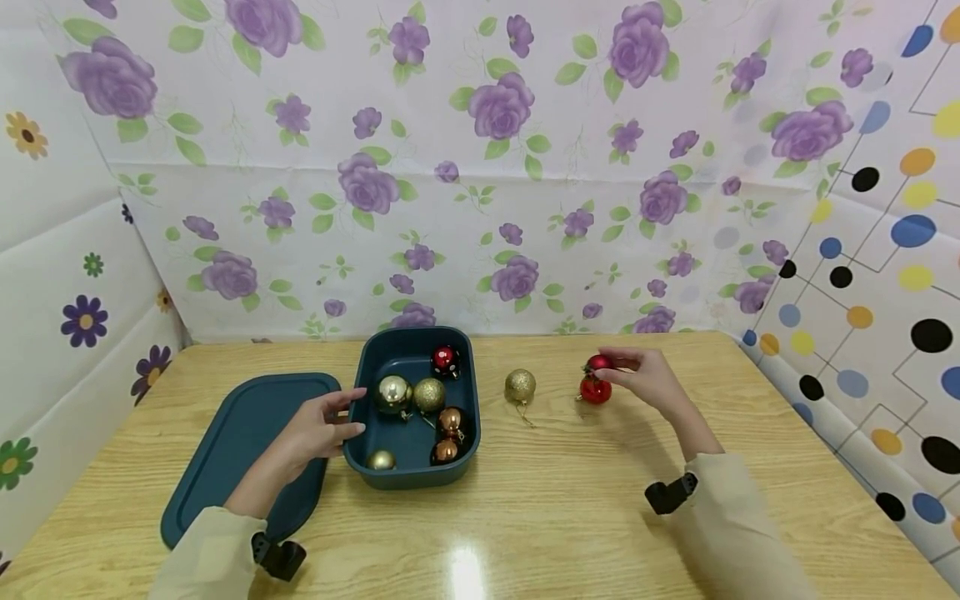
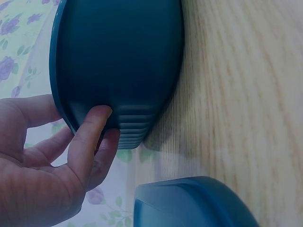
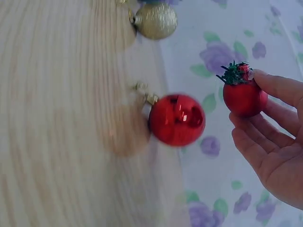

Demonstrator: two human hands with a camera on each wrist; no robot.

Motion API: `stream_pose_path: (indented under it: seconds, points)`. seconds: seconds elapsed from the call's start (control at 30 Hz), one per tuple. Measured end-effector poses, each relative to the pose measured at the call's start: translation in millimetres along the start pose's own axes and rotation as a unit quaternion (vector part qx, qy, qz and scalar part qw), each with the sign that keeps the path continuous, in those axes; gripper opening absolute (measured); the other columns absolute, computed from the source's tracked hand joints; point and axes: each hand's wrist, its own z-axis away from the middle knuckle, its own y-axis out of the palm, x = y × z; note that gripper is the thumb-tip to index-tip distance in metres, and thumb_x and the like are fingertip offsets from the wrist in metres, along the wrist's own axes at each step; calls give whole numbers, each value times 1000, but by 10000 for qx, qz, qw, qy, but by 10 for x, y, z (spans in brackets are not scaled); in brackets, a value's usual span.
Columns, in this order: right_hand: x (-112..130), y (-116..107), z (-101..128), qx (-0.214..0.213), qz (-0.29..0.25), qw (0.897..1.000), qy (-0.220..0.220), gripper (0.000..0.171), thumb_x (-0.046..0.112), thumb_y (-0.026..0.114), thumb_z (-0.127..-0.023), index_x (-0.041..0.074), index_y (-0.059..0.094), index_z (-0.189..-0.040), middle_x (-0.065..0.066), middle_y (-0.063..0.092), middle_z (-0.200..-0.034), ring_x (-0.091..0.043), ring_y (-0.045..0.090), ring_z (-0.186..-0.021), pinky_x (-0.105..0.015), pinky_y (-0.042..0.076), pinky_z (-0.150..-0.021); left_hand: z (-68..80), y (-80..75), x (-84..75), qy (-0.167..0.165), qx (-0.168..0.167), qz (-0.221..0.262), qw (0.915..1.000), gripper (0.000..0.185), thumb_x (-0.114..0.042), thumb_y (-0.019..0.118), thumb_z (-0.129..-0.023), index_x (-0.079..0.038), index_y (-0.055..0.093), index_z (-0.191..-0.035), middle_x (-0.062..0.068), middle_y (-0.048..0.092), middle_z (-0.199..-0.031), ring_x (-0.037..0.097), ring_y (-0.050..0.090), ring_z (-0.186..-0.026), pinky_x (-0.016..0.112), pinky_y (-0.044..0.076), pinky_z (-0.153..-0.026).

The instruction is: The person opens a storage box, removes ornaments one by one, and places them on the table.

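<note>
A dark blue box (image 1: 412,478) holds several Christmas baubles: a shiny gold bauble (image 1: 393,394), a glittery gold bauble (image 1: 429,395), a white-dotted red bauble (image 1: 445,361), copper baubles (image 1: 452,421) and a smaller gold bauble (image 1: 381,461). My left hand (image 1: 318,429) grips its left wall, with fingers on both sides of the rim (image 2: 55,61). At the right, my right hand (image 1: 641,379) pinches a matte red bauble (image 3: 245,98) with green tinsel at its top. Just beside it, a shiny red bauble (image 3: 177,120) lies on the table.
Left of the box lies a flat dark blue lid (image 1: 255,425), partly under my left forearm. A glittery gold bauble (image 1: 520,386) with a string loop sits on the wooden table (image 1: 540,517) between the box and the red baubles. Floral fabric (image 1: 450,208) hangs along the table's back edge.
</note>
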Motion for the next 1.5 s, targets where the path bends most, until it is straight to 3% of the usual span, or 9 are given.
stream_pose_path:
  seconds: [0.1, 0.2, 0.33, 0.53, 0.67, 0.93, 1.23, 1.5]
  points:
    - [-123, -110, 44, -154, -19, 9998, 139, 58, 32, 69, -81, 1, 53, -127, -19, 55, -124, -22, 57, -108, -28, 48, -83, -6, -7, -3, -14, 2, -31, 10000, 59, -10, 57, -90, -6, 30, -143, 28, 20, -143, 44, 27, -128, 36, 49, -72]
    - [-243, -196, 77, -268, -112, 9991, 318, 61, 34, 69, -81, 1, 51, -129, -19, 54, -124, -4, 59, -96, -18, 47, -78, -10, -10, -8, -29, -5, -38, 10000, 59, -10, 57, -90, -7, 30, -143, 27, 20, -144, 44, 26, -129, 35, 49, -72]
    - [-382, -266, 111, -319, -131, 9984, 450, 61, 33, 67, -83, -1, 49, -130, -23, 53, -124, 8, 56, -87, -15, 46, -77, -9, -10, -12, -34, -21, -33, 10000, 59, -10, 57, -90, -7, 30, -143, 27, 19, -144, 44, 26, -128, 35, 49, -71]
    - [-539, -299, 132, -211, 154, 9976, 635, 59, 30, 65, -85, -4, 48, -130, -25, 54, -121, -14, 61, -98, -27, 49, -81, -9, -9, -12, -2, 24, 8, 10000, 59, -9, 57, -90, -7, 30, -143, 28, 17, -145, 43, 26, -129, 35, 46, -68]
    - [-616, -304, 112, -151, 227, 9971, 712, 57, 27, 66, -85, -6, 48, -129, -26, 53, -122, -28, 58, -105, -26, 49, -79, -9, -6, -13, 4, 24, -36, 10000, 59, -10, 57, -90, -8, 30, -143, 29, 16, -145, 44, 25, -129, 36, 46, -69]
    - [-713, -306, 80, -7, 368, 9943, 1003, 54, 23, 66, -85, -6, 49, -127, -26, 54, -120, -24, 59, -101, -22, 48, -74, -9, -6, -9, -11, 26, -48, 10000, 59, -10, 57, -90, -7, 31, -143, 28, 17, -144, 44, 27, -128, 36, 48, -71]
    - [-706, -286, 68, 70, 533, 9937, 985, 53, 23, 65, -86, -7, 50, -127, -27, 54, -120, -31, 57, -105, -24, 49, -74, 4, -7, -7, -10, 10, -32, 10000, 59, -9, 57, -90, -7, 31, -142, 28, 18, -144, 44, 26, -128, 38, 49, -74]
    - [-710, -313, 105, 14, 315, 9959, 845, 60, 28, 66, -85, -6, 47, -130, -26, 50, -125, -35, 53, -111, -25, 48, -80, 5, -12, -2, 0, 11, 2, 10000, 58, -9, 57, -90, -7, 32, -142, 28, 19, -144, 44, 26, -129, 37, 47, -71]
